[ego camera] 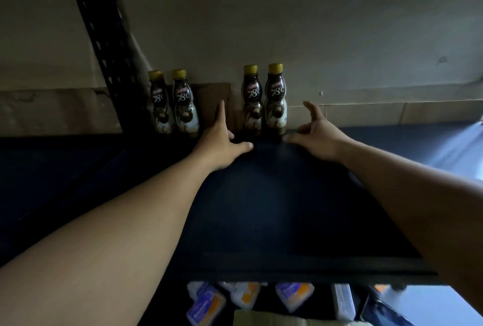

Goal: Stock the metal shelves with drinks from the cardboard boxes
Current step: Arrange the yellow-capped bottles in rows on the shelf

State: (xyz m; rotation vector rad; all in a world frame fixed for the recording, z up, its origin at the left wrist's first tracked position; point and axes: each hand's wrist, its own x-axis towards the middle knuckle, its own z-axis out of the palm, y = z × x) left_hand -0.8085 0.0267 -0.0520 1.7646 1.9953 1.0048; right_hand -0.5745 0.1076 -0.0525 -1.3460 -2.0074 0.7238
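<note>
Several brown coffee bottles with gold caps stand upright at the back of a dark metal shelf (274, 208). One pair (173, 102) is at the left, a second pair (264, 101) to its right. My left hand (222, 142) reaches into the gap between the pairs, fingers straight, thumb out, holding nothing. My right hand (316, 135) sits just right of the second pair, fingers loosely spread and empty. Neither hand grips a bottle.
A perforated dark shelf upright (104, 46) rises at the back left. A pale wall (313, 38) and cardboard (214, 95) stand behind the bottles. Below the shelf's front edge lie white, blue and orange packets (292, 297) and a cardboard edge (274, 319).
</note>
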